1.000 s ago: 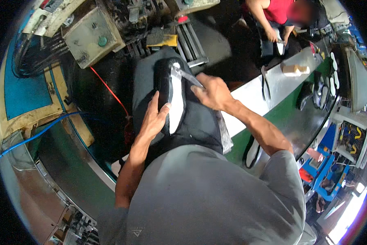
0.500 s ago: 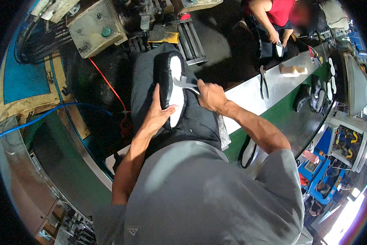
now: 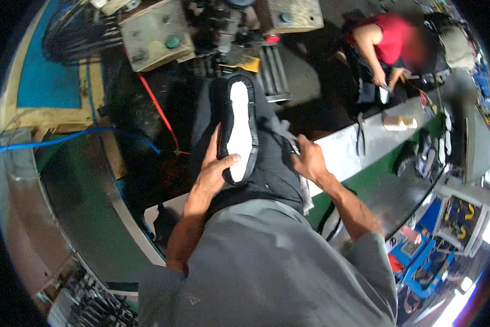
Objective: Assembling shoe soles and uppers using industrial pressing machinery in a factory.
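A black shoe upper (image 3: 252,114) with a white insole facing up rests on my lap, its length running away from me. Its black edge is folded in all around the white sole. My left hand (image 3: 211,177) grips the near end, thumb on the insole and fingers along the left side. To the right, my right hand (image 3: 311,159) is closed around the handles of grey metal lasting pincers (image 3: 282,131). The pincer head is blurred and stands apart from the shoe, over my right thigh.
A metal bench edge (image 3: 340,155) at the right bears another pair of pincers (image 3: 360,136) and a pale bottle (image 3: 399,123). Several shoes (image 3: 419,155) stand on the green belt (image 3: 359,180). Machinery (image 3: 155,35) is ahead. A co-worker in red (image 3: 384,43) holds a shoe.
My right hand has drawn the pincers off the insole and away to the right. The shoe stays in my left hand, and the whole view has shifted slightly.
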Demonstrator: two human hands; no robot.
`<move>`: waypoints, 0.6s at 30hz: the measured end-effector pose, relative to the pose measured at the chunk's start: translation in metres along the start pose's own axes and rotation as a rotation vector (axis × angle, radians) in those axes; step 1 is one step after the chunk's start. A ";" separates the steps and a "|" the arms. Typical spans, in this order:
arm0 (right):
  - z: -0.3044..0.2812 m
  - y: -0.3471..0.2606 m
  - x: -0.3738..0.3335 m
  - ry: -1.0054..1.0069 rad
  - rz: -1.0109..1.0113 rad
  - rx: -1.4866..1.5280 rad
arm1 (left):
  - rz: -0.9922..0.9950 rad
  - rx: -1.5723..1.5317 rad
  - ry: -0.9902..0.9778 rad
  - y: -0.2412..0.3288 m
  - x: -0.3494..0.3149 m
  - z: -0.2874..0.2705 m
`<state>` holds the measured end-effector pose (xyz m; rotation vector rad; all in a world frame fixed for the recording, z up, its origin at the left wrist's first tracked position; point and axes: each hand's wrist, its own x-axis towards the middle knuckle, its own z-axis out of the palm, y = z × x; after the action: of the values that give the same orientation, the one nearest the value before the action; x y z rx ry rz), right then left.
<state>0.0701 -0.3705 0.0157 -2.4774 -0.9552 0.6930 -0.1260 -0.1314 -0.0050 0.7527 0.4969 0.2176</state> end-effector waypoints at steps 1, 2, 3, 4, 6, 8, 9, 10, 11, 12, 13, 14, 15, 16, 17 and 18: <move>0.006 -0.003 -0.005 0.028 0.106 0.091 | 0.052 -0.031 0.060 0.004 -0.010 -0.002; 0.012 -0.004 -0.008 0.057 0.217 0.181 | 0.075 -0.017 0.090 0.010 -0.019 -0.007; 0.020 -0.002 -0.012 0.096 0.221 0.289 | 0.097 -0.099 0.159 0.020 -0.027 -0.014; 0.032 0.001 -0.014 0.126 0.221 0.404 | 0.126 -0.176 0.234 0.032 -0.038 -0.022; 0.057 0.014 -0.018 0.214 0.280 0.399 | 0.190 -0.153 0.425 0.054 -0.057 -0.051; 0.044 -0.005 -0.017 0.189 0.317 0.377 | 0.236 -0.025 0.662 0.082 -0.082 -0.112; 0.051 0.009 -0.020 0.235 0.303 0.381 | 0.291 0.185 0.703 0.117 -0.082 -0.103; 0.059 0.015 -0.017 0.264 0.260 0.395 | 0.363 0.261 0.765 0.127 -0.102 -0.169; 0.059 0.010 -0.013 0.204 0.324 0.410 | 0.404 0.375 0.901 0.140 -0.121 -0.229; 0.065 0.009 -0.008 0.136 0.355 0.365 | 0.509 0.470 1.061 0.158 -0.142 -0.291; 0.067 0.011 -0.010 0.153 0.342 0.337 | 0.501 0.674 1.204 0.177 -0.141 -0.319; 0.072 0.002 -0.004 0.116 0.277 0.357 | 0.524 0.863 1.266 0.213 -0.193 -0.373; 0.074 0.003 -0.002 0.086 0.307 0.327 | 0.578 0.928 1.253 0.232 -0.193 -0.392; 0.061 -0.009 -0.003 0.079 0.358 0.324 | 0.438 0.978 1.292 0.245 -0.178 -0.395; 0.054 -0.013 -0.005 0.115 0.365 0.312 | 0.288 0.840 1.233 0.251 -0.154 -0.391; 0.052 -0.018 -0.005 0.141 0.361 0.307 | 0.141 0.711 1.184 0.261 -0.141 -0.388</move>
<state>0.0275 -0.3525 -0.0152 -2.3994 -0.3207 0.7024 -0.4466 0.2361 -0.0142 1.3230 1.7028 0.6441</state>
